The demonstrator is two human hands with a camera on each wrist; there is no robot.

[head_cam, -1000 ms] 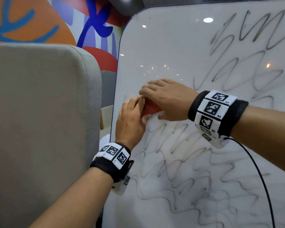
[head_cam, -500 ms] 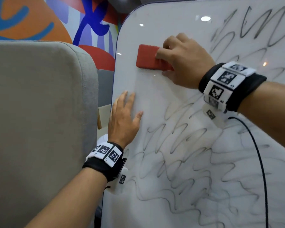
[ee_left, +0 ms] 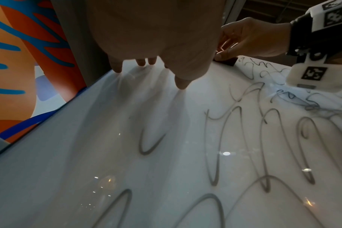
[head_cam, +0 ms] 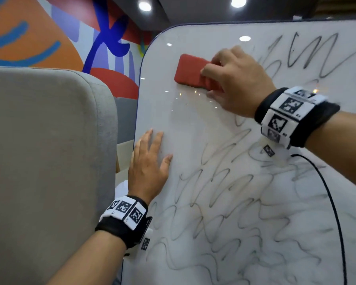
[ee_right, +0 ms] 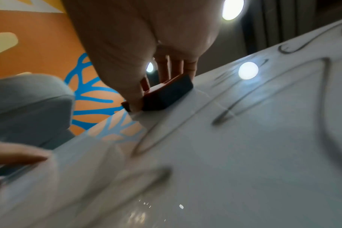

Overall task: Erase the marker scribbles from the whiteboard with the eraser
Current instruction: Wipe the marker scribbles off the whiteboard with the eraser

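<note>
A red eraser (head_cam: 190, 70) lies flat against the whiteboard (head_cam: 193, 120) near its upper left corner. My right hand (head_cam: 234, 83) grips the eraser's right end, thumb below and fingers above; the right wrist view shows the eraser (ee_right: 166, 95) with its dark felt on the board. My left hand (head_cam: 148, 163) rests flat on the board near its left edge, fingers straight, as the left hand (ee_left: 156, 46) in its wrist view confirms. Grey marker scribbles (head_cam: 224, 202) cover the lower and right parts of the board. The patch between the two hands is wiped.
A grey upholstered panel (head_cam: 49, 161) stands close to the board's left edge. Behind it is a wall with an orange, blue and red mural (head_cam: 49, 33). A black cable (head_cam: 335, 212) hangs from my right wristband across the board.
My right hand took the eraser from my left hand and carried it up to the upper left of the board. My left hand let go and flattened against the board's left edge.
</note>
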